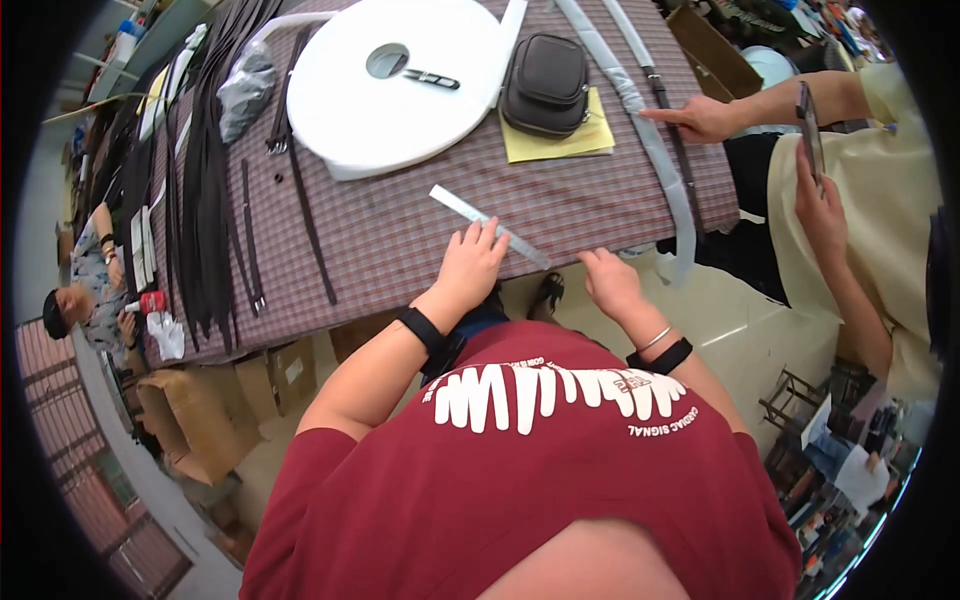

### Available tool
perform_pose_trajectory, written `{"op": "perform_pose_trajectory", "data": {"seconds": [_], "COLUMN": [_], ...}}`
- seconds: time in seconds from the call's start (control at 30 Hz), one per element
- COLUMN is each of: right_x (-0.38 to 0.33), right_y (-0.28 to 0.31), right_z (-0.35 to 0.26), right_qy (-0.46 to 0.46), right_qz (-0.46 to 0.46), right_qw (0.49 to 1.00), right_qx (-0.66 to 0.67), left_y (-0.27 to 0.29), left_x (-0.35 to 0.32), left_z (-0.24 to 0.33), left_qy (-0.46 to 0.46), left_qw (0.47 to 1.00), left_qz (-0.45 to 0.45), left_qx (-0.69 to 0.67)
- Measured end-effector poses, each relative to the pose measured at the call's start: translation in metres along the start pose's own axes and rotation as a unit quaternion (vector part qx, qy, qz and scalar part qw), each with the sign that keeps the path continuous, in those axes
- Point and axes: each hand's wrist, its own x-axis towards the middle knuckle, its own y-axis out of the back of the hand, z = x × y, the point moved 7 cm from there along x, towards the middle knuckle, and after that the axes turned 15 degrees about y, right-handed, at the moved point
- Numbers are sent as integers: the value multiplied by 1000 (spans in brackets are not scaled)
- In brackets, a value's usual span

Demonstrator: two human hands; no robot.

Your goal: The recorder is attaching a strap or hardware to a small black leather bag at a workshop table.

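A pale ruler (459,205) lies slanted near the front edge of the checked tablecloth (380,250). My left hand (473,262) rests on it, fingers lying forward over its middle. At the table's front edge, right of the ruler's near end, is my right hand (612,284). Its fingers are curled together; whatever they pinch, if anything, is too small to make out. Beyond the ruler sits a large white roll of strap (330,100) with a black pen (432,78) on top. A dark zipped case (545,85) stands on a yellow paper pad (560,143).
Many black straps (205,200) hang over the table's left side. A co-worker's hand (705,119) points at a wrapped grey strap (650,140) on the right; the other holds a phone (810,125). Another person (95,285) is at far left. A cardboard box (190,425) stands below the table.
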Motion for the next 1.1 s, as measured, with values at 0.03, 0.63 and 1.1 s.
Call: {"op": "perform_pose_trajectory", "data": {"seconds": [0.03, 0.63, 1.1], "right_x": [7, 55, -6], "right_y": [-1, -36, -15], "right_z": [-2, -53, 4], "right_qy": [14, 130, 20], "right_qz": [8, -8, 93], "right_qw": [1000, 988, 989], "right_qx": [4, 86, -109], "left_y": [1, 12, 20], "left_x": [-1, -26, 19], "left_z": [0, -59, -39], "left_qy": [-1, 57, -100], "left_qw": [1000, 989, 983], "left_qz": [16, -6, 61], "left_qx": [26, 133, 141]}}
